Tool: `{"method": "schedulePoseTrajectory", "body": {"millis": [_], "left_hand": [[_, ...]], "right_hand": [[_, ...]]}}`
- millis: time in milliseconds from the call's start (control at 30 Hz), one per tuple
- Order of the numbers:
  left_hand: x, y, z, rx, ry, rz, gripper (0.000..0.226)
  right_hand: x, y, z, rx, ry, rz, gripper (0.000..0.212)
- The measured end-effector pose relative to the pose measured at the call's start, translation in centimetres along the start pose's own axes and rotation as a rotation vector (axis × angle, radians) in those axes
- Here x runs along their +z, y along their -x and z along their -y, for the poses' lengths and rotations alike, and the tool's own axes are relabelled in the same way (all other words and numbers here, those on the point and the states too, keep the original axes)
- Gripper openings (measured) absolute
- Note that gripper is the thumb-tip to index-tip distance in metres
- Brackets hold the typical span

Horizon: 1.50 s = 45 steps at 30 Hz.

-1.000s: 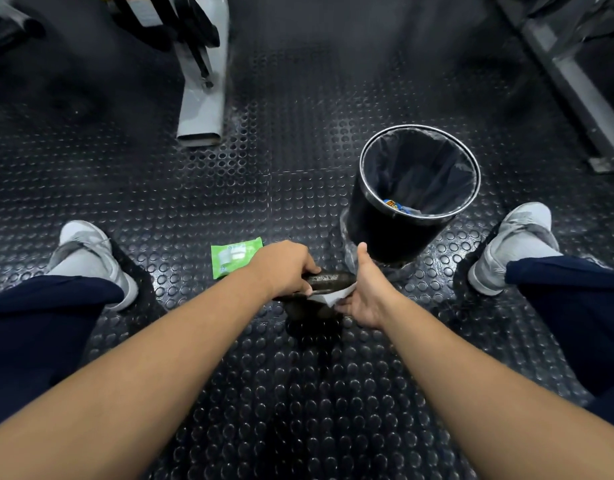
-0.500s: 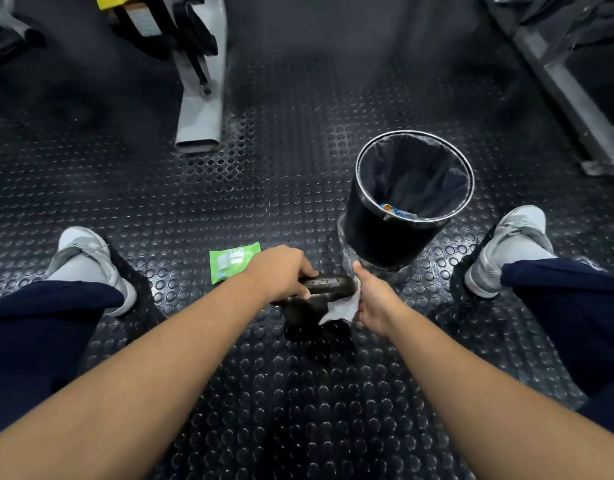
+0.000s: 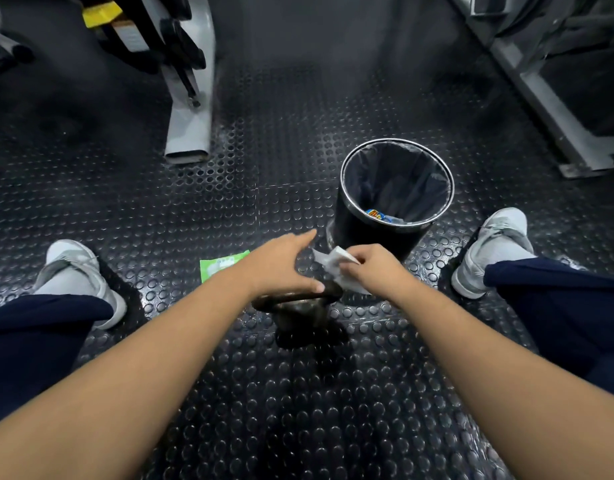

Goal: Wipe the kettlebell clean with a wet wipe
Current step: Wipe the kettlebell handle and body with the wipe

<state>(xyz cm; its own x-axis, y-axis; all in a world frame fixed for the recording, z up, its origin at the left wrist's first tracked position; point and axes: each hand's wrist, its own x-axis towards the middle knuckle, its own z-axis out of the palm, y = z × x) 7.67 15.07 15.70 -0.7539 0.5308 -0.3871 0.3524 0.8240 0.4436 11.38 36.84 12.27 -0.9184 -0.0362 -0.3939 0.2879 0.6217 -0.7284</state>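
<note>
A small dark kettlebell (image 3: 302, 315) stands on the studded rubber floor between my legs, handle on top. My left hand (image 3: 279, 266) hovers just above the handle with fingers stretched out toward the right, thumb near the handle's right end. My right hand (image 3: 374, 270) pinches a crumpled white wet wipe (image 3: 335, 263), lifted off the kettlebell and held just to its upper right. The two hands nearly meet at the wipe.
A black bin (image 3: 395, 199) with a dark liner and some litter stands just behind my right hand. A green wipe packet (image 3: 219, 266) lies on the floor left of my left hand. My grey shoes (image 3: 77, 271) (image 3: 492, 247) flank the spot. Grey machine frames (image 3: 191, 109) stand farther back.
My left hand let go of the kettlebell handle and opened its fingers toward the wipe. My right hand lifted the wipe off the handle and up toward the bin.
</note>
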Motion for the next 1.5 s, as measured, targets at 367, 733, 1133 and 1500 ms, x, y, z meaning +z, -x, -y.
{"method": "schedulePoseTrajectory", "body": {"millis": [367,733,1133,1500], "left_hand": [[-2.9,-0.8,-2.5,0.049,0.001,-0.18,0.022],[1.2,0.9,-3.8,0.046,-0.233,-0.164,0.018],[7.3,2.3,-3.7,0.022,-0.335,-0.036,0.068],[10.8,1.3,-4.2,-0.022,-0.368,-0.053,0.087]], "right_hand": [[-0.8,-0.5,0.4,-0.068,-0.134,-0.06,0.027],[5.0,-0.1,-5.6,-0.034,0.039,0.127,0.063],[6.5,-0.7,-7.1,-0.182,0.0,0.011,0.023],[6.5,0.0,-6.7,-0.143,-0.105,0.036,0.028]]}}
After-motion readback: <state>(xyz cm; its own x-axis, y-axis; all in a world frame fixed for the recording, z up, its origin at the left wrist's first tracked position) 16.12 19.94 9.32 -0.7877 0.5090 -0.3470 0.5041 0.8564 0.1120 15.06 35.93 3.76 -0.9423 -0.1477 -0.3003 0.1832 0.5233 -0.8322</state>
